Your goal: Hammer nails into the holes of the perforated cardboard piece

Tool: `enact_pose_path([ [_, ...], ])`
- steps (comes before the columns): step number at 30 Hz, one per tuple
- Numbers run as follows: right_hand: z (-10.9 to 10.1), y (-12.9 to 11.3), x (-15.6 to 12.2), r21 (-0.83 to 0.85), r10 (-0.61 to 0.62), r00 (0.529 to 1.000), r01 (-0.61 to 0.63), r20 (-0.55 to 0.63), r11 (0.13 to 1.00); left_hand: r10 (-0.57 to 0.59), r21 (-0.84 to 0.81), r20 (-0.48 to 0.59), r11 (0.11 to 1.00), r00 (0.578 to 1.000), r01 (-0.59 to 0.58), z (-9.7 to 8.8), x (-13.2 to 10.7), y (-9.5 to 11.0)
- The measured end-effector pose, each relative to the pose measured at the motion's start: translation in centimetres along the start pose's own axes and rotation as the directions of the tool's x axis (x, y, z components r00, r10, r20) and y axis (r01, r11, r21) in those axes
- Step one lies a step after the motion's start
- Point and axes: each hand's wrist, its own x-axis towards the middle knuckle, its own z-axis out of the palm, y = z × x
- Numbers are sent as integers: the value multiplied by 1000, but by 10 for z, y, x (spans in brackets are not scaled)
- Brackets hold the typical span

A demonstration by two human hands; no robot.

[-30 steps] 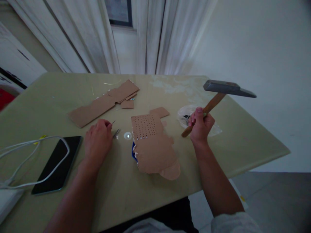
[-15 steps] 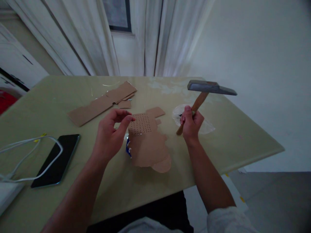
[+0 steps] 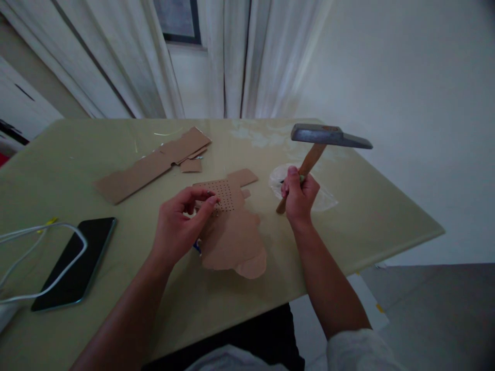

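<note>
A hammer [image 3: 325, 135] with a wooden handle and a dark metal head is gripped in my right hand [image 3: 300, 198], which is closed around the handle and raised at the right. The head points up and away from me. My left hand [image 3: 177, 221] hovers over a torn brown cardboard piece [image 3: 234, 237], thumb and forefinger brought together above its dotted patch [image 3: 224, 194] of small dark holes. Whatever is in that pinch is too small to make out. A bit of blue shows beneath the cardboard's left edge.
Cardboard strips [image 3: 154, 167] lie at the back left, and a smaller scrap [image 3: 243, 176] behind the dotted patch. A clear plastic bag [image 3: 325, 198] rests beyond my right hand. A black phone [image 3: 73, 268] and a white cable [image 3: 77, 281] occupy the left of the table [image 3: 379, 221].
My left hand has come in over the dotted patch, its thumb and forefinger now closer together. My right hand still holds the hammer up. The whole view has shifted slightly.
</note>
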Motion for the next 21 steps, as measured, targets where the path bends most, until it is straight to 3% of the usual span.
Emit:
enact_pose_path([
  [4, -2, -1, -1, -27, 9, 1000, -9, 16, 1000, -20, -30, 68, 999, 997, 22, 3, -1, 2],
  [21, -2, 0, 0, -3, 7, 1000, -7, 0, 1000, -31, -4, 154, 999, 987, 32, 0, 1, -4],
])
